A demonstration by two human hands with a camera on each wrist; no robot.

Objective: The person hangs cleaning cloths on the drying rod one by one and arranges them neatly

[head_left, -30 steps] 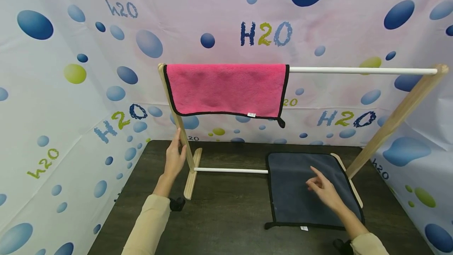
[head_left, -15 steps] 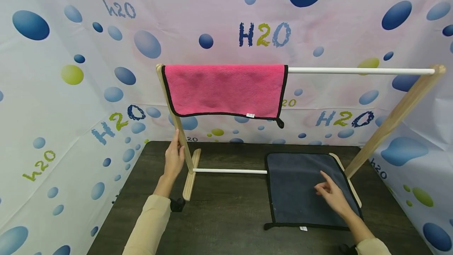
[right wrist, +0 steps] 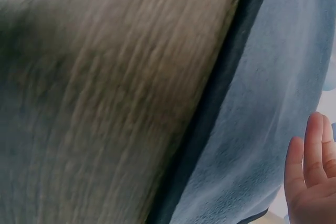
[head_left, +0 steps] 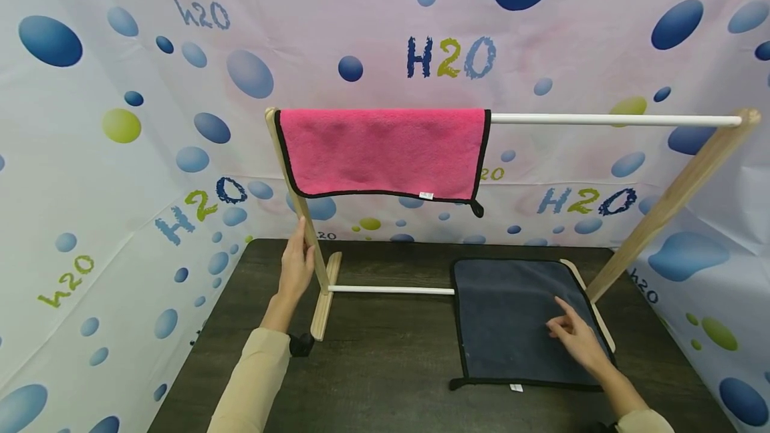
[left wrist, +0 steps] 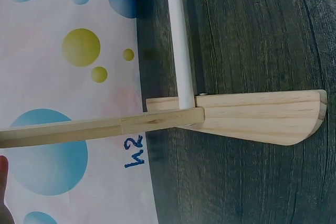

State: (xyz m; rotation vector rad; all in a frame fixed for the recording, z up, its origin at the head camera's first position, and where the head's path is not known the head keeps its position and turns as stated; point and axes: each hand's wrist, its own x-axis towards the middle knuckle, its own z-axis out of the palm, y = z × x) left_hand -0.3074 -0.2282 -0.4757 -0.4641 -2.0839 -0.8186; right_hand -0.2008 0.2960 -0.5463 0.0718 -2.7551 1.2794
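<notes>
A pink towel [head_left: 385,156] with black edging hangs over the left part of the white top bar [head_left: 613,119] of a wooden rack. Beside the rack's left post [head_left: 315,252] is my left hand [head_left: 295,269], its fingers fairly straight along the wood. Only a fingertip of that hand [left wrist: 3,169] enters the left wrist view, just off the post. A dark grey towel [head_left: 511,326] with black edging lies spread at the rack's right foot. Over its right part hovers my right hand [head_left: 577,336], index finger extended and the others loosely bent, holding nothing.
The rack's slanted right post [head_left: 668,212] rises behind the grey towel. A white lower bar [head_left: 391,291] runs from the left foot [left wrist: 262,116] and passes out of sight at the grey towel. Dark wood tabletop [head_left: 373,366] lies in front; a bubble-print sheet [head_left: 150,219] surrounds it.
My right hand has drifted right and slightly nearer to me over the grey towel. My left hand stays at the left post, and both towels keep their places.
</notes>
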